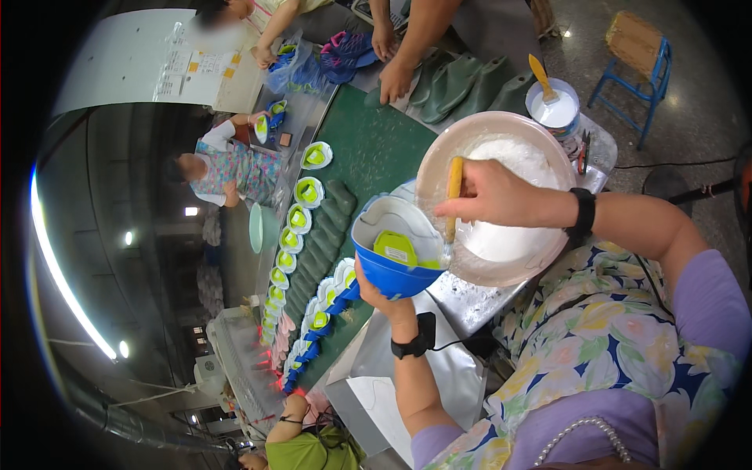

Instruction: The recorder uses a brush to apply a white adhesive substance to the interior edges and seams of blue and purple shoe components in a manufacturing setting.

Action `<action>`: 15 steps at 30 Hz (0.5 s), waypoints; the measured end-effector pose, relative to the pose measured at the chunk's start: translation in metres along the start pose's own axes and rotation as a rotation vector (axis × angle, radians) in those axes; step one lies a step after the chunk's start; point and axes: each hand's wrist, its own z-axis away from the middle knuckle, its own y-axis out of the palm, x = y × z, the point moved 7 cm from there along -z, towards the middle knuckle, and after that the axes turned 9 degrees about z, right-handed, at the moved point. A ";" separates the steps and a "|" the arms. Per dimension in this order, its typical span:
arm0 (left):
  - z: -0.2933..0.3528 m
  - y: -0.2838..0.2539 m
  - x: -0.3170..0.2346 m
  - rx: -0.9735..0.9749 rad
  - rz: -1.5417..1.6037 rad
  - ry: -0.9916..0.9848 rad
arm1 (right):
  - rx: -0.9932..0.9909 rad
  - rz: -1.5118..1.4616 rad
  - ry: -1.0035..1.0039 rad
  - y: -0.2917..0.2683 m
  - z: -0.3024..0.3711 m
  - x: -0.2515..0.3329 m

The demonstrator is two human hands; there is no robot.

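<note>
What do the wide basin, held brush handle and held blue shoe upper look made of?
Wide basin: probably plastic, smooth with soft sheen. Held brush handle: wood or plastic, yellow; no grain readable. Held blue shoe upper: likely synthetic, smooth, thin-edged.

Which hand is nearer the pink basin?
Right. The right hand, gripping a yellow-handled brush, is over the pink basin; the left hand is outside it, to its lower left in view, holding a blue shoe upper.

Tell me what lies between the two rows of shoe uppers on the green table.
A row of dark green foot-shaped forms, with pink ones toward its far end; the head view shows it.
</note>
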 end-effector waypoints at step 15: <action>0.091 0.051 0.064 0.315 0.803 -0.894 | 0.092 0.288 -1.218 0.023 0.035 0.079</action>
